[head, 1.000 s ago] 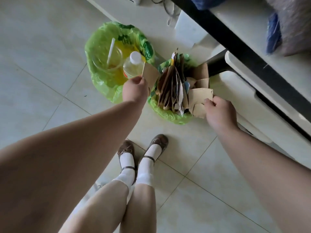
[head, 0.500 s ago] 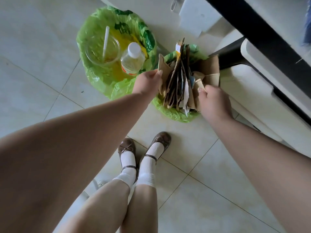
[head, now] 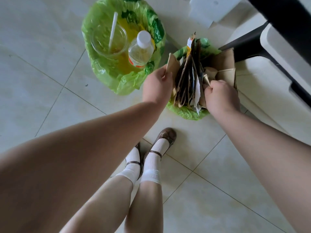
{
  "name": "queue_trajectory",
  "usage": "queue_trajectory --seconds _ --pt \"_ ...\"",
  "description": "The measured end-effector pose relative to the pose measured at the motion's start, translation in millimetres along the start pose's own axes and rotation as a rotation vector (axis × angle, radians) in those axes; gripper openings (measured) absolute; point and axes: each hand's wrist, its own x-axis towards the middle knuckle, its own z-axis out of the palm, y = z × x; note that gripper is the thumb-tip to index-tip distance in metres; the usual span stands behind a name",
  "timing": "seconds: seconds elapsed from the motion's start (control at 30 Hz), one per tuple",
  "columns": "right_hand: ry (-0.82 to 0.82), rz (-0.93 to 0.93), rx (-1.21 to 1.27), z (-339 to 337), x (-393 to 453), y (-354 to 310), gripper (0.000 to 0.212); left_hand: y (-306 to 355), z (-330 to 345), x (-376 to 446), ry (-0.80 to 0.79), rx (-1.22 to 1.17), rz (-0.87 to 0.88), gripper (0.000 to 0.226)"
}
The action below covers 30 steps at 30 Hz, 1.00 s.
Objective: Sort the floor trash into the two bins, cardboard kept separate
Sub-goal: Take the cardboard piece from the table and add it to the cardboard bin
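Observation:
Two bins lined with green bags stand on the tiled floor. The left bin [head: 101, 73] holds a clear plastic cup with a straw [head: 109, 41] and a plastic bottle [head: 140, 51]. The right bin [head: 185, 113] is packed with upright cardboard pieces [head: 188, 76]. My left hand [head: 158, 86] pinches a brown cardboard piece [head: 172, 64] at the stack's left side. My right hand [head: 220, 96] grips crumpled cardboard [head: 225, 71] at the stack's right side. The bin bodies are hidden under the bags.
A black table leg [head: 244, 49] and a white cabinet [head: 277, 68] stand right behind the cardboard bin. A white box [head: 210, 9] lies at the top. My feet in brown shoes [head: 161, 140] stand just in front of the bins.
Both hands moved inward against the cardboard stack. The left hand brought its brown piece up to the stack, and the right hand pushed its folded cardboard down among the others.

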Motion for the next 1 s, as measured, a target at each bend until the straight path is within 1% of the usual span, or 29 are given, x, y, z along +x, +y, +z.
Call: queue_trajectory --seconds 0.07,0.13,0.23,0.3,0.4,0.5,0.67,0.73,0.9,0.93,1.0 --pt "-0.002 0.002 -0.008 0.1 -1.5 -1.4 0.042 -7.2 3.4 -5.3 0.052 -0.016 -0.046 0.025" --pt "-0.001 0.003 -0.01 0.9 -2.3 -2.4 0.043 -10.5 6.7 -11.0 0.049 -0.029 -0.09 0.029" --pt "-0.003 -0.007 -0.017 1.5 -2.3 -1.7 0.042 -10.2 8.2 -23.5 -0.052 -0.003 -0.059 0.036" --pt "-0.012 -0.016 -0.024 1.4 -2.1 -1.4 0.041 -13.4 7.0 -30.3 -0.099 0.024 -0.032 0.037" --pt "-0.021 -0.013 -0.022 0.3 -2.6 -2.5 0.041 -25.1 4.8 -35.4 -0.139 0.074 -0.109 0.033" --pt "-0.024 -0.015 -0.04 0.5 -3.1 -2.8 0.041 -31.7 3.5 -36.9 -0.185 0.106 -0.176 0.034" --pt "-0.013 -0.015 -0.034 1.8 -2.2 -1.1 0.041 -18.6 3.0 -22.4 -0.217 0.09 -0.121 0.035" --pt "-0.021 -0.01 -0.041 1.7 -1.7 0.1 0.041 -12.1 2.4 -11.5 -0.236 0.033 -0.112 0.036" --pt "-0.089 -0.004 0.034 -4.9 -3.3 1.7 0.04 -1.7 2.4 -3.6 -0.361 -0.023 -0.02 0.033" --pt "-0.109 -0.017 0.053 -6.6 -5.1 2.5 0.037 -2.1 3.6 -3.6 -0.371 -0.012 0.001 0.034" --pt "-0.153 -0.049 0.126 -9.0 -7.7 5.4 0.018 -4.1 8.0 -2.3 -0.391 0.022 0.04 0.032"
